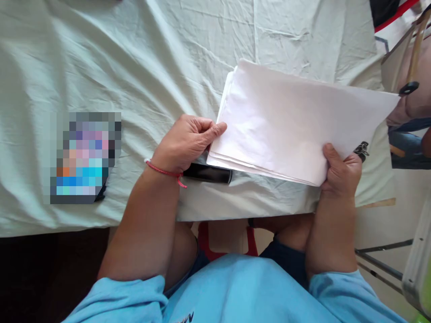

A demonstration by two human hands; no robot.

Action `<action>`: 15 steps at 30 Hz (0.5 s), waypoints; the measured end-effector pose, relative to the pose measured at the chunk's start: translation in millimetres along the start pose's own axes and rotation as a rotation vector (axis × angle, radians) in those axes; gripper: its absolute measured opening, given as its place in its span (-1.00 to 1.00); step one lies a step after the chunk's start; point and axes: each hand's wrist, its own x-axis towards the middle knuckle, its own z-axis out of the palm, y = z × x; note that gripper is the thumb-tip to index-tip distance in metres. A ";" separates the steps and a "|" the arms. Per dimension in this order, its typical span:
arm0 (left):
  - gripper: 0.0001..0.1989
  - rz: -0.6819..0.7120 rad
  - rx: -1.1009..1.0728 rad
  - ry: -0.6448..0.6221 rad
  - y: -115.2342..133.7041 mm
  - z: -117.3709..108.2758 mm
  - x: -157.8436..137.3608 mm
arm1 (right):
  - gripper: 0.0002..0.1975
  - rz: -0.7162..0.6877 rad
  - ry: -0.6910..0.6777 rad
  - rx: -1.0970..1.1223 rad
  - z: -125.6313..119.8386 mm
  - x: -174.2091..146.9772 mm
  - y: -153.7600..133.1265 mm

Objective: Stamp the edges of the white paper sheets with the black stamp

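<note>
So there's a stack of white paper [283,125] up in both hands, over the front part of a table covered with a wrinkly pale green cloth [151,58], right of the middle. The left hand [188,139] has the left edge in a tight pinch, thumb flat on top and the other fingers curled in behind. The right hand [343,172] has the lower right part, thumb pressed on the top sheet and the rest of the fingers tucked underneath, so both grips are closed on the sheets. The pile isn't squared up: a few edges poke out in layers along the left side and the bottom, and the far right corner runs out to a point. The top sheet is plain white with some soft creases near the left. There's a red cord bracelet [164,169] on the left wrist, and just beside that wrist a dark, glossy slab [208,174] lies on the cloth, its upper edge partly covered by the paper. A small dark metallic thing [362,150] shows right next to the right hand. Well off to the left sits a pixelated object [82,157], all coloured squares, so honestly I can't tell what it is. The person's light blue shirt [242,287] fills the bottom, with a bit of red seat [204,242] showing between the knees.
</note>
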 end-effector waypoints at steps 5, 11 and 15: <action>-0.50 0.036 -0.040 -0.059 2.6 0.8 -0.2 | -0.46 0.006 0.032 0.026 4.0 3.1 0.4; -0.44 0.033 -0.031 0.058 1.3 -0.8 -2.2 | -0.51 -0.009 0.002 0.008 4.9 3.5 3.5; -0.52 0.037 -0.077 -0.002 -1.8 -0.2 -0.3 | -0.47 -0.021 0.033 0.015 2.4 6.5 6.0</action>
